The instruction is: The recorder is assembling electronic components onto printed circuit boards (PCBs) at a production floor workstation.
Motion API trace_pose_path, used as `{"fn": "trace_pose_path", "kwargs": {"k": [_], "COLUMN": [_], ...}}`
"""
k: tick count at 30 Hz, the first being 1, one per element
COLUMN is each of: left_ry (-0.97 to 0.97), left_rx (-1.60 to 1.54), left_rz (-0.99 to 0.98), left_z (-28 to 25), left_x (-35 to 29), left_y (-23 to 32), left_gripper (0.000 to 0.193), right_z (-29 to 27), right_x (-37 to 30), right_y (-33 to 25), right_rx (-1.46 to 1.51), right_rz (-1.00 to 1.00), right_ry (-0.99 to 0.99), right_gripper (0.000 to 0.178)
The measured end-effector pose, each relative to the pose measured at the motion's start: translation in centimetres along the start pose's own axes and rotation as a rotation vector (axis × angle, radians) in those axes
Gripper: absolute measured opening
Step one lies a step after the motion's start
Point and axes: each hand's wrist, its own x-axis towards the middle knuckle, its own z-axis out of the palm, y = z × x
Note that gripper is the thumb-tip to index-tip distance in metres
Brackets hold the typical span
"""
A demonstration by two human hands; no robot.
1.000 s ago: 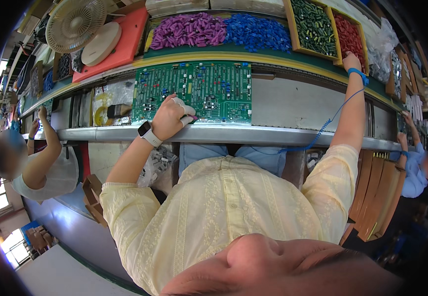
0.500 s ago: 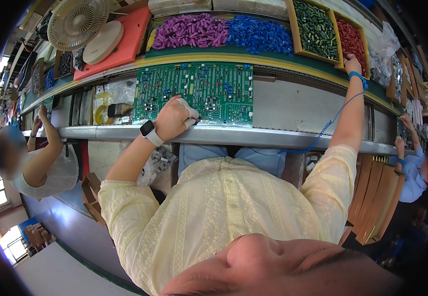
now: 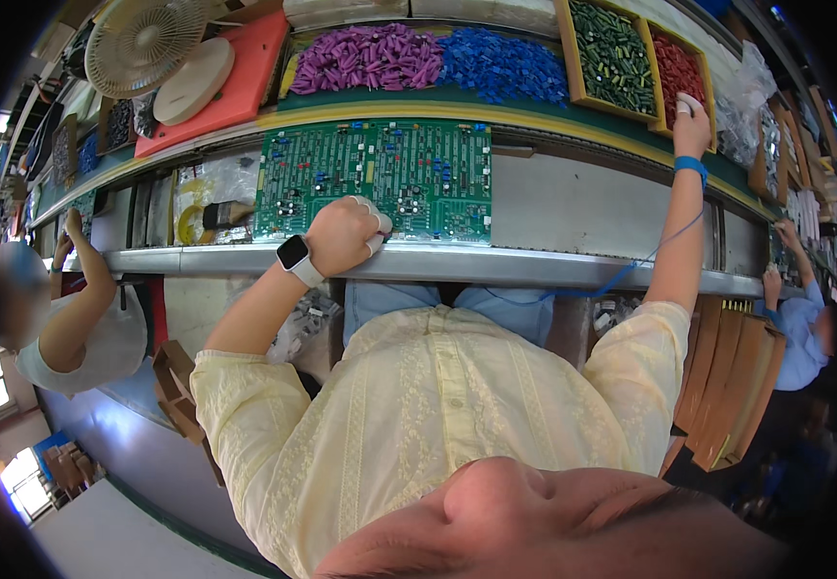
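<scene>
Setting: I am looking down on an assembly line, a long workbench (image 3: 573,198) curving across the view with a metal front rail (image 3: 534,265) along its near edge.
Board: the green circuit board (image 3: 375,179) is lying flat near the middle of the workbench, just behind the front rail, already carrying many small parts.
Left hand: my left hand (image 3: 341,236) is resting closed over the board's near edge, fingers curled with white finger cots showing; I cannot tell whether it is pinching a part.
Right hand: my right hand (image 3: 690,121) is reaching far to the right back corner, fingertips dipping into the tray of red components (image 3: 681,69); a blue wrist strap (image 3: 690,166) is trailing its cord back toward me. Whether anything is gripped, I cannot tell.
Far edge: heaps of purple components (image 3: 370,58) and blue components (image 3: 505,66) are lying along the back, beside a tray of green components (image 3: 611,43).
Left end: a fan (image 3: 138,43) is standing at the back left corner.
Neighbours: a co-worker (image 3: 81,309) is working at the left end, another co-worker (image 3: 799,318) at the right.
Handling: I am judging the board to be stiff, light and fragile; holding it by its bare edges looks safest, while the small red parts are needing a fingertip pinch.
</scene>
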Motion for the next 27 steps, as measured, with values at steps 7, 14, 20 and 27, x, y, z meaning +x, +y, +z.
{"fn": "trace_pose_path", "kwargs": {"k": [7, 14, 20, 27], "left_ry": [0.060, 0.242, 0.274, 0.242], "left_rx": [0.035, 0.004, -0.030, -0.051], "left_rz": [0.043, 0.026, 0.050, 0.049], "left_z": [-0.6, -1.6, -0.9, -1.1], "left_x": [-0.8, -1.4, -2.2, -2.1], "left_y": [0.4, 1.0, 0.6, 0.6], "left_gripper": [0.023, 0.034, 0.037, 0.036], "right_z": [0.6, 1.7, 2.8, 2.9], "right_x": [-18.5, -24.3, -24.9, -24.7], "right_y": [-17.1, -22.3, -22.4, -23.0], "right_rx": [0.491, 0.076, -0.027, -0.003], "right_rz": [-0.216, -0.538, -0.695, -0.630], "right_ry": [-0.815, -0.894, -0.833, -0.896], "right_gripper": [0.023, 0.018, 0.011, 0.011]}}
